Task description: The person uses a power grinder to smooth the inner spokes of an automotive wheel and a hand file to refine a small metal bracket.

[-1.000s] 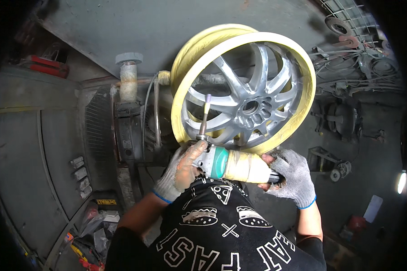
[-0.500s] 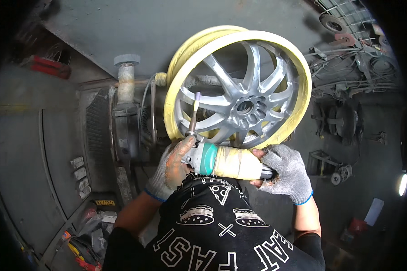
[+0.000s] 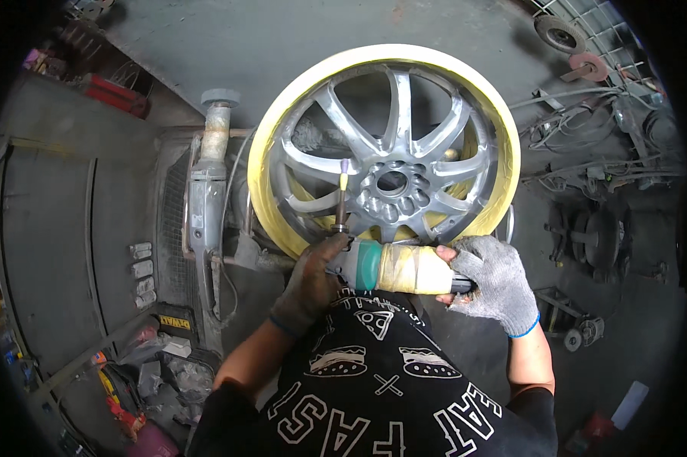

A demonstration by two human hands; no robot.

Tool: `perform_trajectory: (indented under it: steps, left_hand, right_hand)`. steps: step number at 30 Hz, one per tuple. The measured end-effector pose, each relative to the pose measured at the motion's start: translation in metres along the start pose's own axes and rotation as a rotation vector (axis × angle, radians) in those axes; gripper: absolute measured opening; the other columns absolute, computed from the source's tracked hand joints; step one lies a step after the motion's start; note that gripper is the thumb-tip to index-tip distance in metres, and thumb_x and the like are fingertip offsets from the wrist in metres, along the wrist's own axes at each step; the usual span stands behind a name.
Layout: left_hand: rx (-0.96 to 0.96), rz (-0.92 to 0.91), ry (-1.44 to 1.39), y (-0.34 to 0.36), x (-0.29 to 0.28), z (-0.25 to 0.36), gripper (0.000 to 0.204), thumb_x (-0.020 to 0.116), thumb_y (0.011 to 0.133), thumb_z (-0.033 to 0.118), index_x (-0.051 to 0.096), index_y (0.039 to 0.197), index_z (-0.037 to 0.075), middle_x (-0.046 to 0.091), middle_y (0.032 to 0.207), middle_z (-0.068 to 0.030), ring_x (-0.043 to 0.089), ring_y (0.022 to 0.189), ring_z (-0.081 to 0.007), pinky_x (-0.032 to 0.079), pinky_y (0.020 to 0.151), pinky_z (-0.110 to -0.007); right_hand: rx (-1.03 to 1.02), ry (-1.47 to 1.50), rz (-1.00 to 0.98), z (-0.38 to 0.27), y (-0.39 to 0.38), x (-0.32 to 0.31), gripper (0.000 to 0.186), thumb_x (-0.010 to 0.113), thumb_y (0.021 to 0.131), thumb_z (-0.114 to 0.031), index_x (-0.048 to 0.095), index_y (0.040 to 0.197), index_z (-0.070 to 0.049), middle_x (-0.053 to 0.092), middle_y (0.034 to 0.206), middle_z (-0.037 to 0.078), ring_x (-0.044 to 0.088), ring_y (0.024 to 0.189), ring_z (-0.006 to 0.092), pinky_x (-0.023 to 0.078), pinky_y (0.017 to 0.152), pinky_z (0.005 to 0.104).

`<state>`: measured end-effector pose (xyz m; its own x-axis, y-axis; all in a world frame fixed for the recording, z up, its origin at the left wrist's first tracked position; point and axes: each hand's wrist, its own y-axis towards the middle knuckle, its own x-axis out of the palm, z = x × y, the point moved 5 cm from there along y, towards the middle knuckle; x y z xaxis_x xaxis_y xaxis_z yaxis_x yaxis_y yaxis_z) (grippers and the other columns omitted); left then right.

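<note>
A bare-metal car wheel rim (image 3: 398, 114), its outer lip wrapped in yellow tape, stands in front of me with its spokes facing me. Across my chest I hold a die grinder (image 3: 370, 266), teal and grey with a body bound in yellowish tape. My left hand (image 3: 310, 282), in a grey glove with a stained palm, is wrapped round its head end. Closed on the tail end is my right hand (image 3: 490, 280), whose glove leaves the fingertips bare. From the head a shaft with a small purple-tipped grinding bit (image 3: 345, 169) points away, overlapping a left spoke in view; contact cannot be told.
Left of the wheel rises a grey metal post (image 3: 208, 194) with a round cap. A black tool case (image 3: 177, 324) and plastic bags (image 3: 153, 343) lie at lower left. Cables and metal parts (image 3: 587, 129) fill the right, with a small wheeled frame (image 3: 568, 324) below them.
The wheel rim now faces me more squarely and sits further left in view. The grinder and both hands have shifted slightly right in the picture, with both grips kept.
</note>
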<state>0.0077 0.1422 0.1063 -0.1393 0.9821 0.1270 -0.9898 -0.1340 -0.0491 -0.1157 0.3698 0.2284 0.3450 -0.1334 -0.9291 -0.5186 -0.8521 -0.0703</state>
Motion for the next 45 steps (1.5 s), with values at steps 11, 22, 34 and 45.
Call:
perform_trajectory:
  steps: [11,22,34,45]
  left_hand:
    - [0.094,0.165,0.124,0.002,0.031,-0.031,0.048,0.067,0.087,-0.009,0.057,0.133,0.002,0.066,0.125,-0.0183,0.066,0.113,-0.0280,0.053,0.100,-0.042]
    - [0.318,0.220,0.389,-0.001,0.042,-0.063,0.081,0.078,0.061,-0.018,0.053,0.135,0.002,0.064,0.128,-0.0210,0.064,0.119,-0.0383,0.053,0.102,-0.045]
    - [0.098,0.231,-0.451,0.000,0.043,-0.045,0.035,0.059,0.099,0.012,0.056,0.132,0.002,0.065,0.128,-0.0146,0.066,0.113,-0.0233,0.054,0.102,-0.038]
    - [-0.549,0.259,-0.930,0.008,0.070,-0.043,0.041,0.057,0.098,0.040,0.064,0.125,0.011,0.071,0.120,-0.0040,0.070,0.104,-0.0155,0.055,0.065,-0.021]
  right_hand:
    - [-0.175,-0.022,0.002,0.026,0.010,-0.019,0.073,0.088,0.062,-0.033,0.067,0.131,-0.019,0.066,0.101,0.009,0.067,0.092,0.0324,0.055,0.080,0.0440]
    - [-0.228,-0.037,-0.046,0.041,0.012,-0.033,0.074,0.088,0.061,-0.037,0.067,0.129,-0.017,0.067,0.102,0.010,0.067,0.091,0.0340,0.055,0.082,0.0449]
    - [-0.203,-0.041,0.084,0.033,0.003,-0.035,0.069,0.086,0.065,-0.038,0.067,0.127,-0.013,0.065,0.126,0.012,0.063,0.107,0.0364,0.051,0.091,0.0473]
    - [-0.308,-0.027,0.216,0.046,0.005,-0.054,0.057,0.087,0.066,-0.046,0.072,0.108,-0.010,0.070,0.110,0.011,0.068,0.096,0.0354,0.053,0.084,0.0449]
